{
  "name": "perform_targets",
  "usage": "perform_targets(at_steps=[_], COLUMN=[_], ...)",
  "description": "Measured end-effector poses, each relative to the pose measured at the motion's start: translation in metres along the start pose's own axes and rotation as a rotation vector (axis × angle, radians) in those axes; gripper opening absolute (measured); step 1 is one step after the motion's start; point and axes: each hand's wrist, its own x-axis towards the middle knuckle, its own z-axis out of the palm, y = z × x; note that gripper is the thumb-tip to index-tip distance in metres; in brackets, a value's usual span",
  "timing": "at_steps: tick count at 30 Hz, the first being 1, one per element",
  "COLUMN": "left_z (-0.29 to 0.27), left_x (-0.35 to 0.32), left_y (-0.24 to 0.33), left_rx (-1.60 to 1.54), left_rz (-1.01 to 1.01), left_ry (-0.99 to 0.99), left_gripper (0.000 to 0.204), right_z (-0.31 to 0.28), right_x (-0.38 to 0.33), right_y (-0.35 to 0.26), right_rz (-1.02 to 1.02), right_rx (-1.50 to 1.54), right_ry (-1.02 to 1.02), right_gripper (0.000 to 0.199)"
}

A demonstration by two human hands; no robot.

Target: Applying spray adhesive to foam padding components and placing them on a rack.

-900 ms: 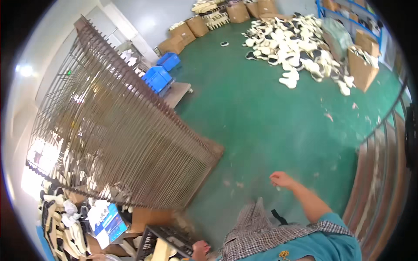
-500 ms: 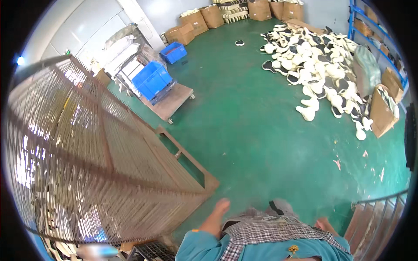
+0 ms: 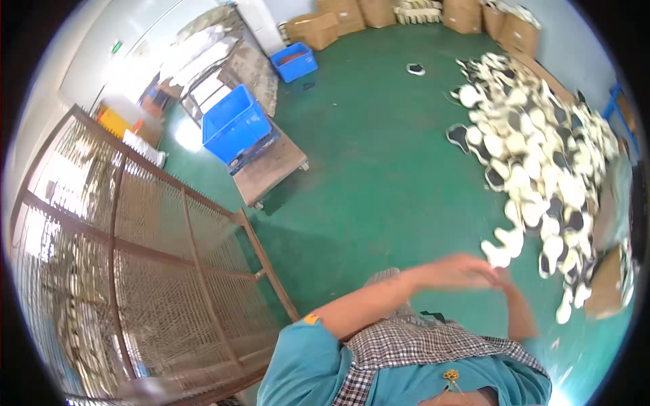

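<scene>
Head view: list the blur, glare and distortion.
Head view: motion blur smears the left hand and right hand; head view, upper left: glare washes out part of the wall, a reflection brightens the green floor; head view, left edge: fisheye distortion bows the metal rack.

I count two hands of my own, a left hand [image 3: 470, 266] and a right hand [image 3: 502, 277], both bare. Near me I have one metal rack [image 3: 112, 237], one platform trolley [image 3: 274, 169] showing two casters [image 3: 304, 165], and two bright-blue plastic bins [image 3: 237, 130], one on the trolley and one off it. I make out six cardboard boxes [image 3: 462, 19] in the far row and one open carton [image 3: 607, 284] beside one heap of shoe soles [image 3: 531, 155], too overlapped for me to number; one single sole [image 3: 416, 69] lies apart.
</scene>
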Motion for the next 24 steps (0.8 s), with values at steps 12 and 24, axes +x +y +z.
perform_targets(at_steps=[12,24], left_z=[-0.344,-0.810], left_x=[0.201,0.341], left_y=[0.108,0.080], left_rx=[0.368,0.517], left_rz=[0.552,0.271], left_ry=[-0.299,-0.333], left_gripper=[0.040,0.023], right_z=[-0.262,-0.255], right_x=[0.364,0.842], right_y=[-0.424,-0.667], right_rz=[-0.282,-0.035], right_rx=[0.015,0.107], right_ry=[0.072,-0.053], right_gripper=[0.009,0.006])
